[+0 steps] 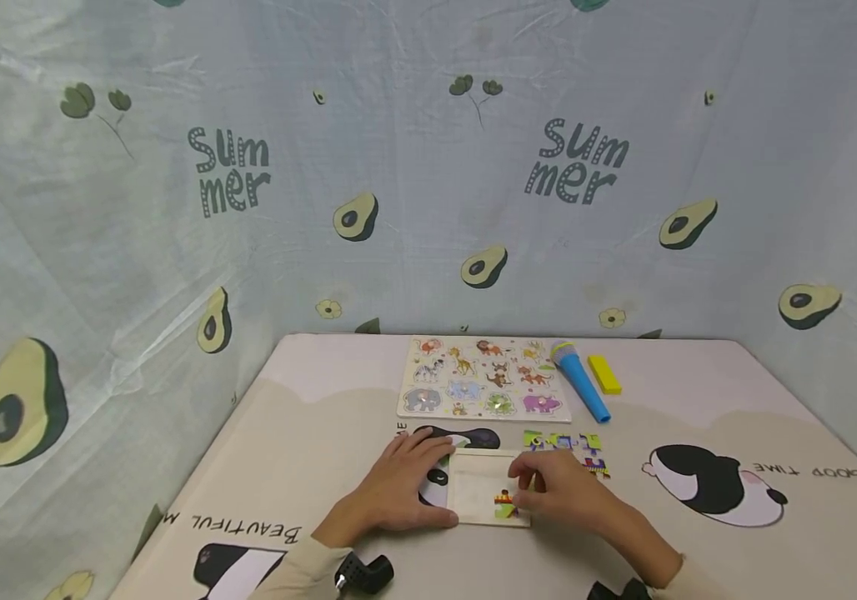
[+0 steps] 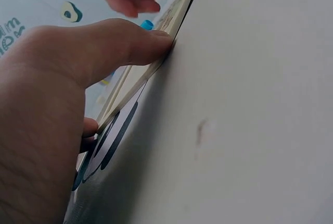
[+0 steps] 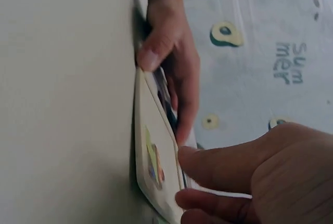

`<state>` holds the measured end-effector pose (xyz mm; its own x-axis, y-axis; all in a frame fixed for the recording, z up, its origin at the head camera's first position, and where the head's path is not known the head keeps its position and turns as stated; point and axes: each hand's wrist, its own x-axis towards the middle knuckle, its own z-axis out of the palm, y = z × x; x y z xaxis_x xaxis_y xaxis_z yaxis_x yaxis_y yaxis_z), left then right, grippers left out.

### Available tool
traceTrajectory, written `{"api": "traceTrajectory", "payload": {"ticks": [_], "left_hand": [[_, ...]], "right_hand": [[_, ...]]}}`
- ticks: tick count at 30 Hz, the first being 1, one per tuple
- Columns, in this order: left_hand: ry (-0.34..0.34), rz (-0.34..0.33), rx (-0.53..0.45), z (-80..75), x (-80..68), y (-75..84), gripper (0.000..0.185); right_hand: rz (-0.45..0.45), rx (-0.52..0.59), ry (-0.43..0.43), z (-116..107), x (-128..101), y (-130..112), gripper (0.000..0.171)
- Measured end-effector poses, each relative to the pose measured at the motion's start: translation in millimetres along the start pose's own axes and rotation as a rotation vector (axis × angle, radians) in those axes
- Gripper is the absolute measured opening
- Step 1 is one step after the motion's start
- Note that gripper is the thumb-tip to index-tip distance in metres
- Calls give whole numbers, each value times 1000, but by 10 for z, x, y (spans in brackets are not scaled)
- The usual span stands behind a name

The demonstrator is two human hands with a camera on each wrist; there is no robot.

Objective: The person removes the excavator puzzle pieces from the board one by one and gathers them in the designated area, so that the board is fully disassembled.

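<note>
A shallow wooden puzzle tray (image 1: 473, 487) lies on the table in front of the person. My left hand (image 1: 406, 483) holds its left side, thumb at the near corner and fingers toward the far corner; the left wrist view shows that thumb (image 2: 148, 47) on the rim. One colourful puzzle piece (image 1: 504, 503) lies in the tray's near right area, also visible as a coloured patch (image 3: 154, 156) in the right wrist view. Over the tray's right side is my right hand (image 1: 563, 487), fingers loosely bent, with nothing visible between them. Several loose puzzle pieces (image 1: 592, 465) lie beyond it, partly hidden.
An animal peg board (image 1: 473, 387) lies behind the tray. To its right are a blue toy microphone (image 1: 582, 383) and a yellow block (image 1: 604, 374). The tablecloth has printed animals and words, and a patterned curtain (image 1: 413, 167) hangs around the table.
</note>
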<state>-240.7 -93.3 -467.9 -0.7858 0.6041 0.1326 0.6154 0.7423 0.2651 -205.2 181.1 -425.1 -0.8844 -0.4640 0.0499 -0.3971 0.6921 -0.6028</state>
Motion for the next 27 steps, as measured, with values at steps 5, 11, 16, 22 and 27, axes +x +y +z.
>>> {"api": "traceTrajectory", "payload": {"ticks": [5,11,16,22,27], "left_hand": [[11,5,8,8,14,-17,95],[9,16,4,-24,21,5,95],[5,21,6,-38,14,2,95],[21,29,6,-65,8,-9,95],[15,27,13,-45,-10,-4,96]], "right_hand": [[28,-34,-76,81,71,-94,27],[62,-88,-60,125,87,-117,27],[56,-75,-56,130,81,-102,23],[-16,5,-59,89,44,-57,12],[-45,57,-52,43,-16,-4,8]]}}
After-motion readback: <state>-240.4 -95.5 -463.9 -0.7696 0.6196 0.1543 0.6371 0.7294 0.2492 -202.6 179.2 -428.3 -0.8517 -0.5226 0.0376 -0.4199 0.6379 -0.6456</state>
